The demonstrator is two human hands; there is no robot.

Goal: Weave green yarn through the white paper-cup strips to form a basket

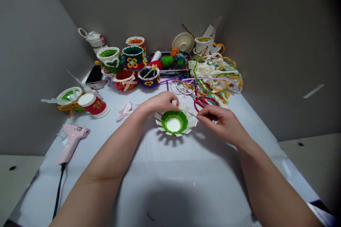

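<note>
A white paper cup cut into splayed strips lies on the table, with green yarn woven in a ring round its base. My left hand is closed on the far rim strips of the cup. My right hand sits just right of the cup and pinches a thin green yarn strand that runs to the weave.
A pink glue gun with a black cord lies at the left. A red paper cup lies on its side nearby. Several finished yarn cups, yarn balls, a phone, red scissors and a heap of pipe cleaners and lace crowd the far side.
</note>
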